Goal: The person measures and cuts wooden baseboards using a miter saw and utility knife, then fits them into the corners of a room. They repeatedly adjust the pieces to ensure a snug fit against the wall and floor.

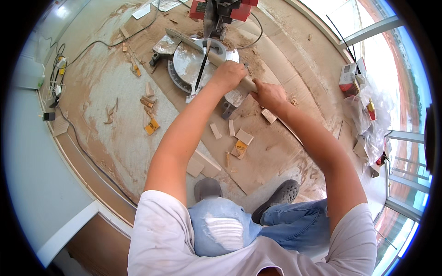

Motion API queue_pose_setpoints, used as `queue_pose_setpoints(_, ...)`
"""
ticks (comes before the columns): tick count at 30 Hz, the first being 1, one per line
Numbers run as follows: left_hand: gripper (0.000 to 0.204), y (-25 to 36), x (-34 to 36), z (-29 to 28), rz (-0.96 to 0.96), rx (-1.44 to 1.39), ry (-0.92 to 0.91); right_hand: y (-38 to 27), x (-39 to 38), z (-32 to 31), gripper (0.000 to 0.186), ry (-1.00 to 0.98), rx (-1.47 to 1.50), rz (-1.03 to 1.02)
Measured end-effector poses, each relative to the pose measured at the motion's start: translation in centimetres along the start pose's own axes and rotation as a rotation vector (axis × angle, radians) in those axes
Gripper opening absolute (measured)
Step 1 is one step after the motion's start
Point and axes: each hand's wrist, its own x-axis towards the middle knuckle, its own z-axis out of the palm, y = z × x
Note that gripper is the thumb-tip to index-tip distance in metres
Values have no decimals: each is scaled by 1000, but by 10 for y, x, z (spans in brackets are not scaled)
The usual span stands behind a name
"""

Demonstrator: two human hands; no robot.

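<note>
A mitre saw stands on the floor ahead of me, its round silver table (186,64) dusted with sawdust and its red and black saw head (221,18) raised at the far side. A tan wooden strip (249,84) lies slanted across the right part of the table, one end near the dark slot. My left hand (229,76) is closed over the strip's middle, close to the table's edge. Farther right, my right hand (271,94) grips the strip near its outer end. The fingertips of both hands are partly hidden.
Wood offcuts (244,137) and sawdust lie on cardboard sheets (294,69). Black cables (99,42) run along the left to plugs near the wall. Plastic bags (363,115) and a box (348,78) stand by the windows at right. My shoes (282,193) are close below.
</note>
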Motion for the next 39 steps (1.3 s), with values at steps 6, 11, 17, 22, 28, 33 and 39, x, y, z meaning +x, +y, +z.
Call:
queue_pose_setpoints(6,12,-19,7,10,57,-115,-62,8,16,13,39,15,14,-42)
queue_pose_setpoints(11,13,-22,12,13,50,-111,-104,8,15,14,38,55,40,-41)
queue_pose_setpoints(17,12,-14,4,10,42,-74,-37,2,14,15,35,42,53,-19)
queue_pose_setpoints(22,16,-16,4,10,26,-140,-58,3,17,14,31,52,57,-18)
queue_pose_setpoints(28,21,-16,4,1,12,-132,-82,1,18,21,30,229,165,-75)
queue_pose_setpoints(33,45,8,-23,-15,-119,-15,195,-1,28,22,28,202,185,-69)
queue_pose_setpoints(39,69,64,-148,-36,-1128,276,137,1,30,23,27,184,193,-16)
